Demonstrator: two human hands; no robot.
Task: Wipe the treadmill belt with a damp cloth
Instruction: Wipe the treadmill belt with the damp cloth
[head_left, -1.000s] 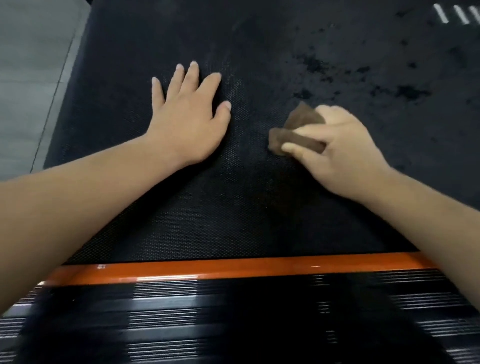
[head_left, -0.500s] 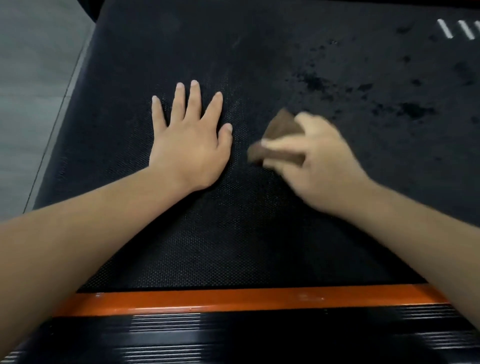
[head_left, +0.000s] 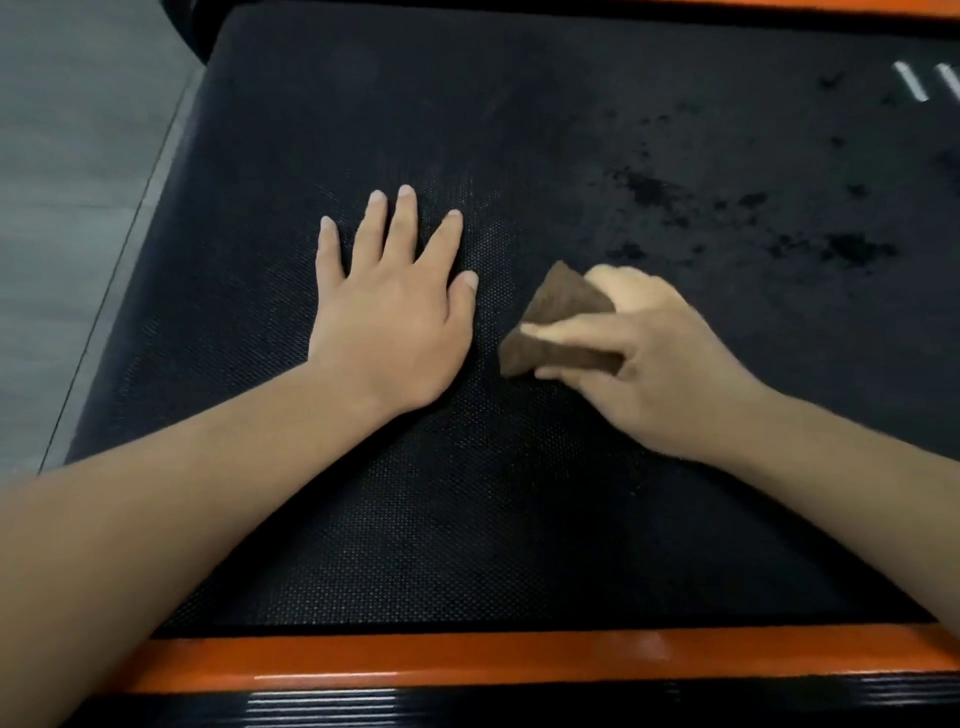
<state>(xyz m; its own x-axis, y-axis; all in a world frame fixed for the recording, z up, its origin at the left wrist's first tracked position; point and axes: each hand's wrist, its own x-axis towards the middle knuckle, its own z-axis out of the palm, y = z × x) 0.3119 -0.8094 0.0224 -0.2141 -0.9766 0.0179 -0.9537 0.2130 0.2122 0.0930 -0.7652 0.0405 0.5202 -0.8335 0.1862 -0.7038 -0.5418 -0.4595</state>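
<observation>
The black textured treadmill belt (head_left: 467, 519) fills most of the view. My left hand (head_left: 395, 312) lies flat on it, palm down, fingers spread and straight. Just to its right, my right hand (head_left: 649, 358) grips a small folded brown cloth (head_left: 556, 317) and holds it down on the belt; thumb and fingers curl over the cloth, whose pointed corner sticks out toward the far left. Dark wet blotches (head_left: 852, 249) mark the belt at the right, beyond the cloth.
An orange side rail (head_left: 519, 660) runs along the near edge, with a black ribbed foot strip (head_left: 571, 706) below it. Grey floor (head_left: 67, 208) lies to the left of the treadmill. White stripes (head_left: 911, 83) show on the belt at the top right.
My right hand slid the cloth left toward my left hand. The view has tilted so the orange rail sits lower in frame; my left hand stays planted, fingers a bit more spread.
</observation>
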